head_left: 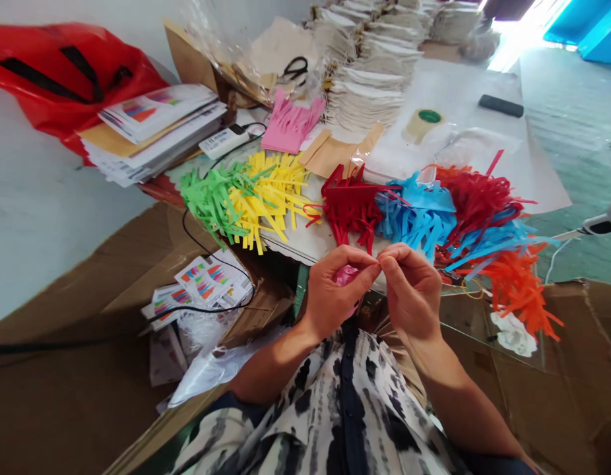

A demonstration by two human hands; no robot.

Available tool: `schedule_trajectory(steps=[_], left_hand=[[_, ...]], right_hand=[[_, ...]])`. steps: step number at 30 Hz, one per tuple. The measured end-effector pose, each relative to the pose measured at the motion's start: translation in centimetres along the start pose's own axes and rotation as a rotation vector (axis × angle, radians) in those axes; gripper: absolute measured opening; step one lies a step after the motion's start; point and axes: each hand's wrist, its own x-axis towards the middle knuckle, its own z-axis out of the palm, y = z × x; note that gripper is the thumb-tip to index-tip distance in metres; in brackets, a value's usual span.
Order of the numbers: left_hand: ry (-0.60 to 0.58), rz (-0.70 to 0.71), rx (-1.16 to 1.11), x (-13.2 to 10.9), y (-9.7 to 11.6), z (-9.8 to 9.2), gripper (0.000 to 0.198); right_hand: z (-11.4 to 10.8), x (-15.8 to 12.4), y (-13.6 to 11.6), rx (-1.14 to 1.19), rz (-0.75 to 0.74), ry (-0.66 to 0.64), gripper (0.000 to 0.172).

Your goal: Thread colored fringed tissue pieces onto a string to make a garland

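My left hand and my right hand meet fingertip to fingertip at the table's near edge, both in a pinch. Whatever lies between the fingertips is too small to make out. A bit of pink paper shows through the loop of my left thumb and fingers; I cannot tell if it is held or behind. Just beyond my hands lie fringed strips: a dark red bunch, a blue bunch, and a crimson bunch. Green fringe and yellow fringe lie to the left, orange fringe to the right.
Pink fringed paper, scissors, a tape roll and a dark oblong object rest farther back. Stacks of pale bundles line the back. A black cable hangs beside an open cardboard box at lower left.
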Motion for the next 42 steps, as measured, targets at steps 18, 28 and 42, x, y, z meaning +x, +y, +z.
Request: schedule_trajectory(steps=[18,28,42], left_hand=[[0.009,0.073,-0.022,-0.2,-0.1,0.2,0.009],[-0.024,-0.074,-0.235,-0.5,-0.7,0.2,0.025],[-0.177,-0.135,-0.078,-0.1,-0.7,0.1,0.028]], right_hand=[[-0.1,-0.4,0.1,0.022,-0.057,0.04,0.006],[-0.2,-0.3,0.0,-0.016,-0.013,0.099,0.016],[-2.3,-0.5,0.0,-0.242,-0.133,0.086,0.005]])
